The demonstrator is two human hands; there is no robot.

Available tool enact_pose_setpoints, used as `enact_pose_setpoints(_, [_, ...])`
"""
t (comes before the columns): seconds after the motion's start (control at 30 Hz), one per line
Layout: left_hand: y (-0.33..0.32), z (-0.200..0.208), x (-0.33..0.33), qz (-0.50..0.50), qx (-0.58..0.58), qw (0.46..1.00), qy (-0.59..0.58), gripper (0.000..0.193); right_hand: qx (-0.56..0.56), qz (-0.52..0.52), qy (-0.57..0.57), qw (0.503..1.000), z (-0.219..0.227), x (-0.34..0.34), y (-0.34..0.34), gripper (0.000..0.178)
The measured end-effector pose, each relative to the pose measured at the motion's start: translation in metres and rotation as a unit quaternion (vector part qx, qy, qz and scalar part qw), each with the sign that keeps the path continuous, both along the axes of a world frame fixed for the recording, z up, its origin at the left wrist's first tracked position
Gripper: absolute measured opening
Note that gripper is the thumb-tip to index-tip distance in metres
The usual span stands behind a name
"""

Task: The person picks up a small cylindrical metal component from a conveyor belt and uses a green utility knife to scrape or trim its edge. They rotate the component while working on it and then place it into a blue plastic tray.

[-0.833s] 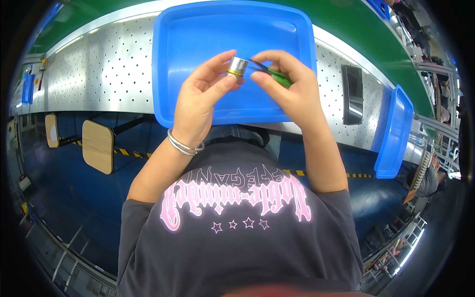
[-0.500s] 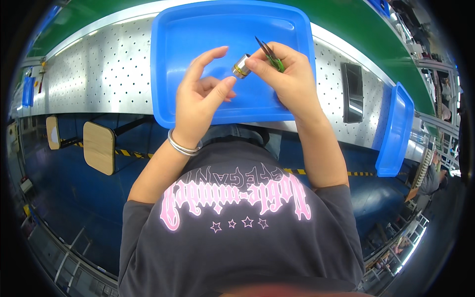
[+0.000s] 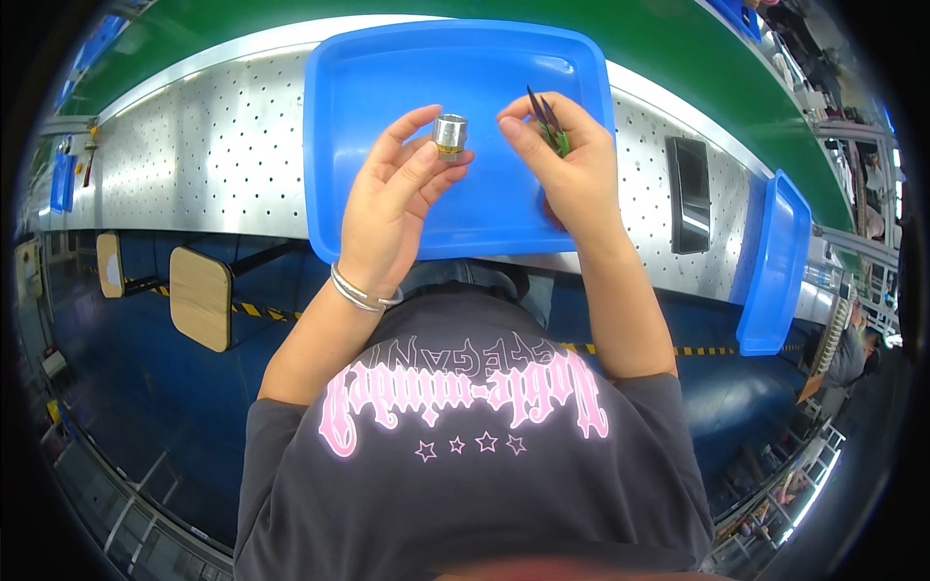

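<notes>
My left hand (image 3: 392,184) holds a small silver metal cylinder (image 3: 449,132) with a brass-coloured band near its lower end. The cylinder stands roughly upright between thumb and fingers, above the blue tray (image 3: 325,165). To the right, my right hand (image 3: 572,160) keeps a green-handled tool (image 3: 550,121) with two dark pointed tips against its palm; the tips point up and slightly apart. The tool's lower part is hidden by the hand, so its exact kind does not show. Thumb and forefinger of that hand are apart from the cylinder, with nothing seen between them.
The tray sits on a perforated metal bench (image 3: 242,145). A black rectangular holder (image 3: 689,194) lies right of it, and another blue tray (image 3: 778,261) stands farther right. Wooden-topped stools (image 3: 201,298) are at the left, below the bench edge.
The cylinder has passed from my right fingers to my left hand and turned more upright. My right hand has drawn back slightly, keeping the green-handled tool.
</notes>
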State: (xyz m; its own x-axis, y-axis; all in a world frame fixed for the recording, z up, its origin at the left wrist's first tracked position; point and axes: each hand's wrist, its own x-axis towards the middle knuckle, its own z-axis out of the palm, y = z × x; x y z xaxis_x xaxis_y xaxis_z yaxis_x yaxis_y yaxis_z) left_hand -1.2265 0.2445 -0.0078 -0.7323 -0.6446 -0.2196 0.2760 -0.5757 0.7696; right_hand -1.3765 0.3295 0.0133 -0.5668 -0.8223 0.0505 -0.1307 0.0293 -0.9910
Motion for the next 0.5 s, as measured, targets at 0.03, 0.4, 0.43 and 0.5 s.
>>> enact_pose_setpoints(0.03, [0.0003, 0.0003, 0.0000, 0.004, 0.007, 1.000, 0.005, 0.039, 0.014, 0.014, -0.005, 1.000, -0.0011, -0.0003, 0.0018, 0.013])
enact_pose_setpoints(0.4, [0.0020, 0.0018, 0.0018, 0.006, 0.033, 0.999, 0.020, 0.040, 0.040, 0.054, 0.116, 0.991, -0.0099, 0.0022, 0.0049, 0.018])
enact_pose_setpoints(0.43, [0.0018, 0.0021, 0.0019, 0.004, 0.040, 0.999, 0.025, 0.040, 0.025, 0.040, 0.125, 0.991, -0.0100, 0.0028, 0.0045, 0.018])
enact_pose_setpoints(0.5, [0.0008, 0.0014, 0.0030, -0.005, 0.032, 0.999, 0.028, 0.041, 0.079, 0.085, 0.069, 0.991, -0.0051, 0.0000, 0.0073, 0.017])
